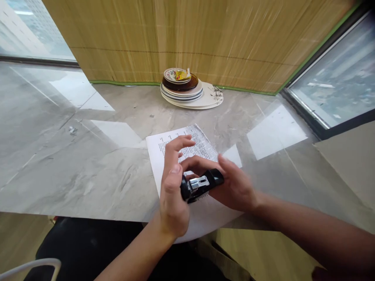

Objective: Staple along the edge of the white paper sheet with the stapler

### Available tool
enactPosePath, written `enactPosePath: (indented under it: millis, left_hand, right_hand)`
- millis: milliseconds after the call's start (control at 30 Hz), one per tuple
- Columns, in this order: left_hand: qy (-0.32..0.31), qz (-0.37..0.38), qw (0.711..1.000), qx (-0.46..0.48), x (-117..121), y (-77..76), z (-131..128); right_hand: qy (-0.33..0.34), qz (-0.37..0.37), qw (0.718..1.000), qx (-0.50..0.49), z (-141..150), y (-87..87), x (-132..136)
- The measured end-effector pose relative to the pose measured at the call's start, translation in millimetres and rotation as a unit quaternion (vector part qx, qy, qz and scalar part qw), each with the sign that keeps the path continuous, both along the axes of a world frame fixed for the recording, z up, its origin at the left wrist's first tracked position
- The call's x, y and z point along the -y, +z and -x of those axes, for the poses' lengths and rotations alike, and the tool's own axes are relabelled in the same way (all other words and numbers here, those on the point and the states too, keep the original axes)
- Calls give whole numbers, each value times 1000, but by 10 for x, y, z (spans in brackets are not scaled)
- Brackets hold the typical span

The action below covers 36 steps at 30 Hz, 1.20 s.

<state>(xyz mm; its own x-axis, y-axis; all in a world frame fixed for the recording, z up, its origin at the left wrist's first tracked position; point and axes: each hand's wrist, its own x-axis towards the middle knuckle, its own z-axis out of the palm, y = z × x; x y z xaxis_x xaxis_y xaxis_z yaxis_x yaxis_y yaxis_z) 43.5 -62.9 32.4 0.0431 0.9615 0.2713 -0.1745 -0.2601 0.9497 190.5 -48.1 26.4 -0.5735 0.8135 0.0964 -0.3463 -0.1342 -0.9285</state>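
Note:
A black stapler (202, 185) with a silver metal plate on it is held between my two hands above the paper. My left hand (173, 187) grips its left end, the thumb bent against it and the index finger stretched away. My right hand (234, 183) holds the other end, with the thumb raised and the fingers curled behind the stapler, partly hidden. Beneath them lie printed sheets of paper (155, 150); their lower edge hangs over the front of the counter.
A grey marble-patterned counter (123, 179) spans the view. At its back, stacked plates (212, 102) carry a small yellow packet (182, 75). Behind them hangs a bamboo blind (190, 31) between windows. Small scraps (72, 130) lie at left. A black seat (88, 242) is below.

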Motion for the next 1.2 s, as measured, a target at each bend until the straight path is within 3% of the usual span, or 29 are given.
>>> enactPosePath:
  millis: [133, 300, 467, 667, 867, 967, 1067, 1200]
  left_hand:
    - [21, -27, 999, -12, 33, 0, -56]
    - [73, -42, 996, 1, -32, 7, -35]
    - [136, -38, 989, -43, -88, 82, 4]
    - [110, -35, 993, -10, -130, 76, 23]
    - [95, -23, 995, -10, -119, 15, -15]
    - [94, -20, 995, -8, -100, 12, -38]
    - [53, 11, 999, 1, -87, 24, -42]
    - [-31, 57, 998, 24, -94, 24, -47]
  right_hand:
    - [-45, -97, 988, 107, -2, 60, 36]
    - [-43, -149, 981, 118, 20, 196, 69]
    - [-31, -104, 989, 103, 63, 184, 44]
    - [-39, 11, 999, -7, 87, 118, -11]
    - [-101, 42, 993, 36, 74, 62, -14]
    - [-95, 34, 995, 24, 61, 67, -22]
    - [-66, 60, 996, 15, 36, 111, -55]
    - [-121, 116, 986, 13, 11, 191, -116]
